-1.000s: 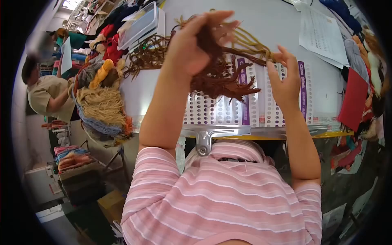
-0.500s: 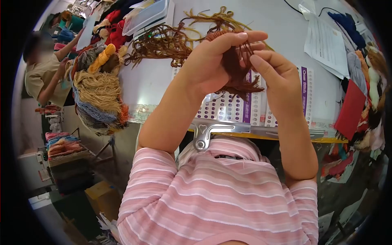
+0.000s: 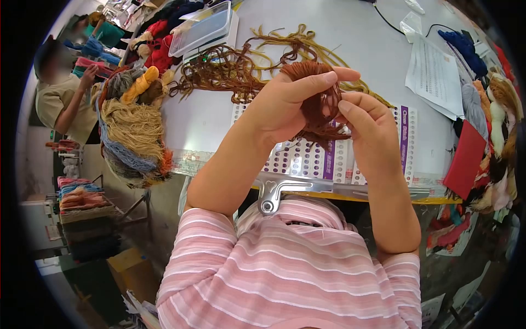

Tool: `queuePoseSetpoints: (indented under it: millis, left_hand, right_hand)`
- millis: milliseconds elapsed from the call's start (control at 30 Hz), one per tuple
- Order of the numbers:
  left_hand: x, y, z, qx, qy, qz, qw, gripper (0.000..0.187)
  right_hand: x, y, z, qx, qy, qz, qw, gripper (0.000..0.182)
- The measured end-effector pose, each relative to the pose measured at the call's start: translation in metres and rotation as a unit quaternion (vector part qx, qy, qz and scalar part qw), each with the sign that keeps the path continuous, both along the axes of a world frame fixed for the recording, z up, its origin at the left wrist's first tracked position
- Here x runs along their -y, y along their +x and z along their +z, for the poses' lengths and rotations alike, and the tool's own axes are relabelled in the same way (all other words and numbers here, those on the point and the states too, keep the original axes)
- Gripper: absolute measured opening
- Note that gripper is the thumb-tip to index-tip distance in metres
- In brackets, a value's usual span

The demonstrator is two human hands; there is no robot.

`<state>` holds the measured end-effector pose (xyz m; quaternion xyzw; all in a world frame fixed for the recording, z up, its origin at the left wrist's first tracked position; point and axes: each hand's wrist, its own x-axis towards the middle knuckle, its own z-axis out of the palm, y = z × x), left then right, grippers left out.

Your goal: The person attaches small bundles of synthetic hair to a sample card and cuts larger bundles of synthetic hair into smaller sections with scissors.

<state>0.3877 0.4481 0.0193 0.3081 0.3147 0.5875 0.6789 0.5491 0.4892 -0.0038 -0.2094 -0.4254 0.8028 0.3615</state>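
Note:
Above the table's front edge, my left hand (image 3: 290, 104) is closed around a bundle of reddish-brown embroidery thread (image 3: 320, 104), with loops over its top and loose ends hanging below. My right hand (image 3: 370, 118) pinches some strands at the bundle's right side between thumb and forefinger. Beneath both hands lie white cards with rows of holes and purple "Cross Stitch" strips (image 3: 404, 142). A metal clip (image 3: 268, 200) grips the table edge in front of me. Behind my left hand, loose brown thread (image 3: 219, 71) and olive-yellow thread (image 3: 304, 38) spread over the table.
Tan, grey and orange yarn (image 3: 131, 120) hangs at the left table edge, beside a clear plastic box (image 3: 205, 30). Printed sheets (image 3: 435, 71), a red card (image 3: 466, 159) and more yarn (image 3: 498, 104) lie at right. A person (image 3: 63, 98) works at far left.
The view has shifted slightly. My left hand still holds the brown bundle, while my right fingers have moved a little lower along its strands. The person at left has raised a hand.

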Motion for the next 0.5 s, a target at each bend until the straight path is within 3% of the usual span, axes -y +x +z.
queuePoseSetpoints:
  millis: [500]
  left_hand:
    - [0.0011, 0.0010, 0.0007, 0.009, 0.005, 0.002, 1.000, 0.034]
  right_hand:
    - [-0.0007, -0.0027, 0.0011, -0.007, 0.020, -0.029, 0.999, 0.009]
